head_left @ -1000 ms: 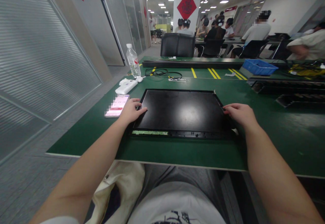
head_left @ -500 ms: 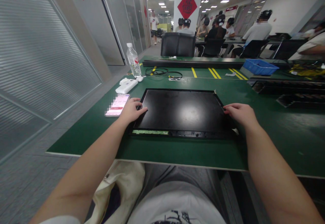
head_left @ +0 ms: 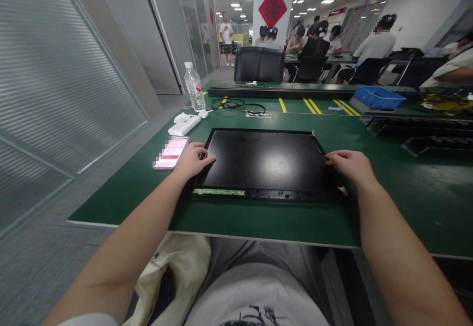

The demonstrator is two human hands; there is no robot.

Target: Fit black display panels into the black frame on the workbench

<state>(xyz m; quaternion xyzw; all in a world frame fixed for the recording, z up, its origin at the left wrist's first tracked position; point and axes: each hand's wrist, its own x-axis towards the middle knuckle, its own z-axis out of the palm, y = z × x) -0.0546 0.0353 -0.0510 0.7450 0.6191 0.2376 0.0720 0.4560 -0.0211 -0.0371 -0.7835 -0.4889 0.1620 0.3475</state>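
A black LCD screen panel [head_left: 254, 161] lies face up on the green table, its dark surface reflecting a bright patch. Along its near edge runs a green circuit strip [head_left: 219, 192] beside a black frame bar. My left hand [head_left: 192, 161] grips the panel's left edge, thumb on top of the border and fingers at the side. At the right edge, my right hand [head_left: 349, 164] pinches the border between thumb and fingers. A small pale piece [head_left: 343, 190] sticks out near the right front corner. The undersides of the fingers are partly hidden.
Left of the panel lie a lit phone [head_left: 172, 152] and a white device [head_left: 184, 125]. Behind stand a water bottle [head_left: 194, 88] and a coiled black cable [head_left: 236, 105]. A blue bin [head_left: 379, 98] and black metal profiles [head_left: 436, 145] occupy the right side.
Both hands keep their hold and the panel stays in place. In the background, a standing person has come a little nearer.
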